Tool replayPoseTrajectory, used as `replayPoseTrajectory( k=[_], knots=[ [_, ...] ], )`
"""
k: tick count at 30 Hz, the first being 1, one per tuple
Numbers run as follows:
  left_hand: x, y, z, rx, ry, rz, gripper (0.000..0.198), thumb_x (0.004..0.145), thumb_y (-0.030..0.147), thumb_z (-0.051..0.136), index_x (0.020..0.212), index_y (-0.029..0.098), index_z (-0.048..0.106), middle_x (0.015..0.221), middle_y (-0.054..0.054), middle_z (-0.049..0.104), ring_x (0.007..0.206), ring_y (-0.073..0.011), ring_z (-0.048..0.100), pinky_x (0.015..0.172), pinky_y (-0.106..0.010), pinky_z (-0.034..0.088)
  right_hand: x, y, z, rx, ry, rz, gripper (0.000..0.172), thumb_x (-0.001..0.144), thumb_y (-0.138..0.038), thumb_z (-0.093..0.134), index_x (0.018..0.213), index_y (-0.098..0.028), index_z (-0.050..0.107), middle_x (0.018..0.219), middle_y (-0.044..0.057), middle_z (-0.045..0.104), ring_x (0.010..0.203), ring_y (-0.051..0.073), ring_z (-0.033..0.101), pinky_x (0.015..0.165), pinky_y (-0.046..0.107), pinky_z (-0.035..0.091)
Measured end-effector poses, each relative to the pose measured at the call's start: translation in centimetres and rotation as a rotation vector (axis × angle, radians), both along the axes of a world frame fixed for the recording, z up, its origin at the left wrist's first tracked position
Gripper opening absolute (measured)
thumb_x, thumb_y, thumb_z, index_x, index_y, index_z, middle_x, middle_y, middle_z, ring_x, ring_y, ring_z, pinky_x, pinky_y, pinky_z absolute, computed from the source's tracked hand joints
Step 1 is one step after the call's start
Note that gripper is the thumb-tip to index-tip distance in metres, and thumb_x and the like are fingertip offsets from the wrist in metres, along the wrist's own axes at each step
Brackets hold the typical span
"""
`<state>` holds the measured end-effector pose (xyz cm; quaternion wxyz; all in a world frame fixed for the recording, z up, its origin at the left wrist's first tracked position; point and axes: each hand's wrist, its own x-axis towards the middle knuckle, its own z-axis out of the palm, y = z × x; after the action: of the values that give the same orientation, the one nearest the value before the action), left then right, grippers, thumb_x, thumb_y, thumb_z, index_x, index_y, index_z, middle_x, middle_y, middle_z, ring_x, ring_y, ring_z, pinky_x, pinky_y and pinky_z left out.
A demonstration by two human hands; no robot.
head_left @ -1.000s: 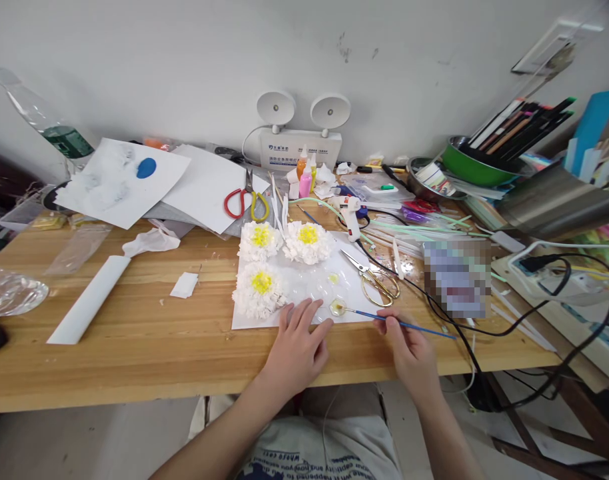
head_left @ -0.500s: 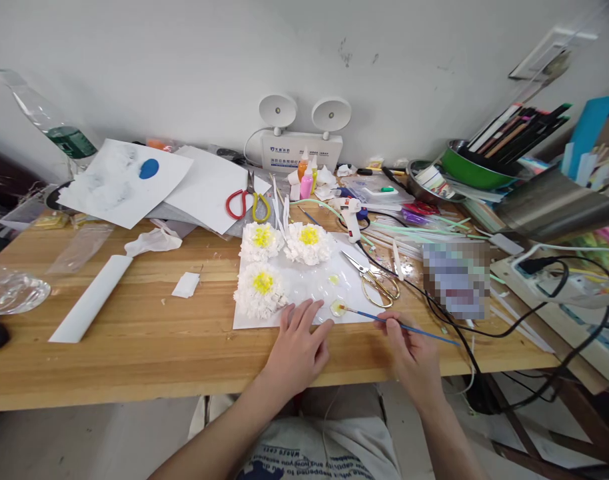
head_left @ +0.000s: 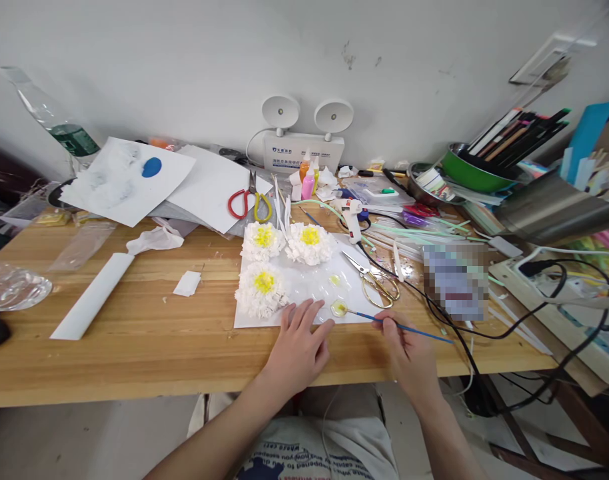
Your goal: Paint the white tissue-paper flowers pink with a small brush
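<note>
Pinched in my right hand [head_left: 409,347] is a thin blue paintbrush [head_left: 402,326], its tip pointing left. The brush tip touches a small well of yellow-green paint in a clear plastic palette [head_left: 312,290]. My left hand [head_left: 299,340] lies with its fingers spread over the near edge of the palette, holding nothing. Under the palette is a white sheet of paper [head_left: 242,322]. Three white ruffled flowers with yellow-dabbed centres, a front one [head_left: 259,300], a rear left one [head_left: 261,250] and a rear right one [head_left: 312,253], sit on the sheet.
Gold-handled scissors [head_left: 377,283] lie right of the palette. Behind are a white glue gun [head_left: 352,217], red-and-yellow-handled scissors [head_left: 249,200] and paint bottles [head_left: 308,183]. Black cables [head_left: 514,330] and a power strip [head_left: 559,307] occupy the right. A rolled white paper [head_left: 92,297] lies left.
The brush tip has shifted slightly within the yellow-green well, and my right hand has moved a little left. My left hand stays in place. The view has shifted slightly.
</note>
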<state>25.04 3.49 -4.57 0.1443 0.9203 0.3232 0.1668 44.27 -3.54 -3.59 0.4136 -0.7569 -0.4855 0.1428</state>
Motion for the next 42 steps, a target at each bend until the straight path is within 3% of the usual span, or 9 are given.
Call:
replayPoseTrajectory(
  k=[8,13,17,27,36,42],
  knots=[
    [0.0,0.0,0.0,0.003,-0.010,-0.002,0.033,0.081,0.015,0.041,0.112,0.021,0.052,0.136,-0.010,0.040,0.128,-0.0270,0.032,0.104,-0.053,0.026,-0.1,0.0,0.3,0.034,0.032,-0.065,0.034,0.087,-0.044,0.041,0.083,-0.018,0.062,0.073,0.005,0.069,0.067,0.019,0.066,0.063,0.030,0.049],
    [0.0,0.1,0.0,0.011,-0.023,-0.001,0.032,0.081,0.015,0.042,0.111,0.021,0.052,0.136,-0.010,0.041,0.127,-0.0269,0.033,0.104,-0.052,0.027,0.0,0.3,0.2,0.012,-0.064,-0.140,0.044,0.085,-0.052,0.043,0.074,-0.017,0.067,0.068,0.007,0.071,0.063,0.020,0.066,0.063,0.031,0.049],
    [0.0,0.1,-0.1,0.014,-0.025,0.000,0.032,0.081,0.015,0.042,0.111,0.021,0.052,0.135,-0.010,0.041,0.127,-0.0271,0.033,0.104,-0.052,0.027,-0.1,0.6,0.3,0.025,-0.158,-0.110,0.048,0.087,-0.053,0.040,0.068,-0.018,0.066,0.065,0.007,0.071,0.062,0.020,0.067,0.062,0.031,0.049],
    [-0.1,0.1,-0.3,0.002,-0.013,0.002,0.036,0.080,0.015,0.044,0.115,0.021,0.051,0.138,-0.010,0.038,0.129,-0.0271,0.030,0.105,-0.052,0.025,-0.5,1.0,1.0,0.061,-0.177,-0.099,0.042,0.090,-0.045,0.040,0.074,-0.016,0.066,0.063,0.006,0.070,0.061,0.019,0.067,0.062,0.030,0.049],
    [-0.1,0.1,-0.3,0.007,-0.013,-0.003,0.037,0.079,0.014,0.044,0.115,0.021,0.051,0.138,-0.009,0.039,0.129,-0.0274,0.031,0.105,-0.052,0.026,-0.7,1.6,1.0,0.113,-0.367,0.005,0.036,0.091,-0.038,0.040,0.070,-0.019,0.061,0.064,0.005,0.069,0.060,0.018,0.064,0.058,0.028,0.046],
    [-0.1,0.1,-0.3,0.025,-0.022,0.000,0.035,0.080,0.015,0.044,0.114,0.021,0.052,0.136,-0.010,0.040,0.128,-0.0278,0.032,0.104,-0.053,0.028,-0.4,1.3,1.3,0.070,-0.229,-0.074,0.036,0.091,-0.042,0.038,0.078,-0.018,0.062,0.063,0.005,0.069,0.062,0.019,0.065,0.061,0.029,0.048]
  ],
)
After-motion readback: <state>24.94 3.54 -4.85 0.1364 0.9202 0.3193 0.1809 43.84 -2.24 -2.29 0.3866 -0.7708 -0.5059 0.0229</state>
